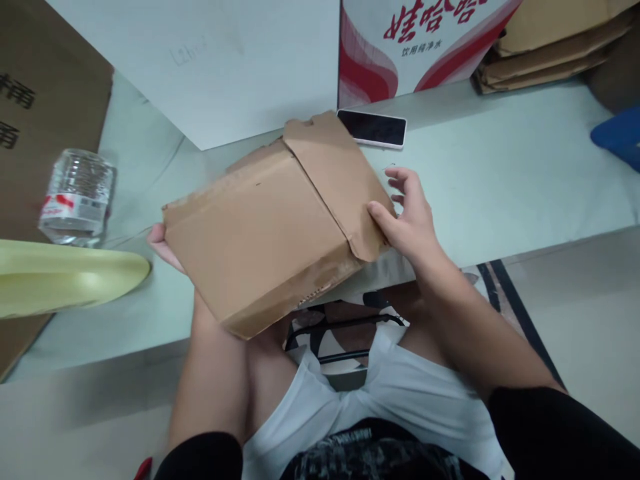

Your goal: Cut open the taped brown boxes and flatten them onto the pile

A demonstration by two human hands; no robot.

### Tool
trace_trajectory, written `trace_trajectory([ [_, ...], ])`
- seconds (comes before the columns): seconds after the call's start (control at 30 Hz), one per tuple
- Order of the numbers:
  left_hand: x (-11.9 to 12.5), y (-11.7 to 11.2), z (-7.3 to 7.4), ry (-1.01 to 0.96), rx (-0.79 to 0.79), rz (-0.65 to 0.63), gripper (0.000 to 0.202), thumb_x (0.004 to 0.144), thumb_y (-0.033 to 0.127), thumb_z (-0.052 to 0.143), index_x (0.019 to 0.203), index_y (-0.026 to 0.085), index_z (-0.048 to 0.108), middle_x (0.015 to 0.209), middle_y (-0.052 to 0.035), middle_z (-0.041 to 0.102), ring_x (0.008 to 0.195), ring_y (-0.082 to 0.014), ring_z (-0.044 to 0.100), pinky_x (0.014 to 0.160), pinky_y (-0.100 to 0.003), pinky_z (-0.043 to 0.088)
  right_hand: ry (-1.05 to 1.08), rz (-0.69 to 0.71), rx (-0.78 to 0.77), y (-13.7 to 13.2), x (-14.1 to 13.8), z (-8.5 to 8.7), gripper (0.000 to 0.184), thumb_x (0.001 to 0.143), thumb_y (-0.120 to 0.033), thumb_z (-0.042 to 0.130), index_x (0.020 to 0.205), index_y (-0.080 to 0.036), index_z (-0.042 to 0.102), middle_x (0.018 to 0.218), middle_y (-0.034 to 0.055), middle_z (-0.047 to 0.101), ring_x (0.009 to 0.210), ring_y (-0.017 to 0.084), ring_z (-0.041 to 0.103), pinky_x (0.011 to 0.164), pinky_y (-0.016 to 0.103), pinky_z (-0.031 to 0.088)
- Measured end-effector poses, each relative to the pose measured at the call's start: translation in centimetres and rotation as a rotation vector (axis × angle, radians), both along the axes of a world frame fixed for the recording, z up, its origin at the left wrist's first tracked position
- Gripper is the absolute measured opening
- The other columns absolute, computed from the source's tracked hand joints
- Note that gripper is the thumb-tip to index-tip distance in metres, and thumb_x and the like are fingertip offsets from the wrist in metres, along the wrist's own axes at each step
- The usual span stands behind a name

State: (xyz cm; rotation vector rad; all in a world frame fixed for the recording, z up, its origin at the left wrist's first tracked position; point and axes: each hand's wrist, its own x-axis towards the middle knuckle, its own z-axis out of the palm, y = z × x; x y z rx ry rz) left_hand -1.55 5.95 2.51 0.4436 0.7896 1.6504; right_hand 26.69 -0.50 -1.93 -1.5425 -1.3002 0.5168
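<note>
Black sleeves and bare forearms rise from the lower frame to a flattened cardboard box (270,227) held tilted over the near edge of the pale table (500,180). Right hand (407,220) grips the box's right flap, thumb on top, other fingers spread loose behind. Left hand (163,245) is mostly hidden under the box's left edge; its grip cannot be told. Bare tabletop lies open to the right. A phone (373,127) lies just beyond the box, a water bottle (77,197) well to the left.
</note>
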Motion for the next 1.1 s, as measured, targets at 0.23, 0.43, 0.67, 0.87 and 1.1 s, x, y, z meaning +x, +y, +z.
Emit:
trace_trajectory([
  [0.23,0.0,-0.1,-0.3,-0.096,0.052,-0.08,0.048,0.104,0.052,0.032,0.081,0.023,0.063,0.079,0.0027,0.075,0.078,-0.0147,0.071,0.082,-0.028,0.057,0.685,0.289,-0.425,-0.2,1.0,1.4,0.063,0.063,-0.051,0.091,0.115,-0.024,0.066,0.118,0.0076,0.08,0.107,0.031,0.077,0.091,0.047,0.066],
  [0.43,0.1,-1.1,-0.7,0.095,0.066,-0.143,0.048,0.089,0.053,0.047,0.125,0.026,0.066,0.096,-0.0049,0.078,0.104,-0.0312,0.075,0.105,-0.051,0.058,0.613,0.139,-0.302,0.4,1.4,0.7,0.065,0.06,-0.052,0.094,0.112,-0.023,0.068,0.119,0.0068,0.08,0.111,0.031,0.075,0.099,0.049,0.063],
  [0.67,-2.5,0.1,-2.3,0.217,0.069,-0.131,0.046,0.078,0.052,0.06,0.117,0.029,0.069,0.086,-0.0027,0.078,0.09,-0.0267,0.073,0.08,-0.037,0.061,0.808,0.332,-0.49,-1.0,2.6,1.1,0.064,0.054,-0.055,0.095,0.103,-0.022,0.073,0.103,0.0077,0.082,0.092,0.029,0.078,0.085,0.045,0.066],
  [0.87,-1.4,0.2,-1.6,-0.015,-0.14,-0.332,0.054,0.078,0.07,0.06,0.1,0.022,0.072,0.089,-0.0069,0.08,0.083,-0.026,0.071,0.082,-0.042,0.062,0.784,0.064,-0.328,-1.8,3.0,2.7,0.062,0.051,-0.055,0.089,0.099,-0.023,0.068,0.105,0.0102,0.081,0.098,0.034,0.078,0.085,0.05,0.066],
  [1.1,-1.7,-0.9,-0.7,-0.107,-0.146,-0.542,0.048,0.074,0.065,0.063,0.095,0.023,0.073,0.096,-0.0112,0.079,0.086,-0.0303,0.075,0.073,-0.045,0.063,0.358,-0.638,0.015,-2.9,10.8,9.0,0.025,0.085,-0.051,0.05,0.088,-0.029,0.04,0.079,0.0008,0.051,0.055,0.014,0.048,0.048,0.032,0.036],
])
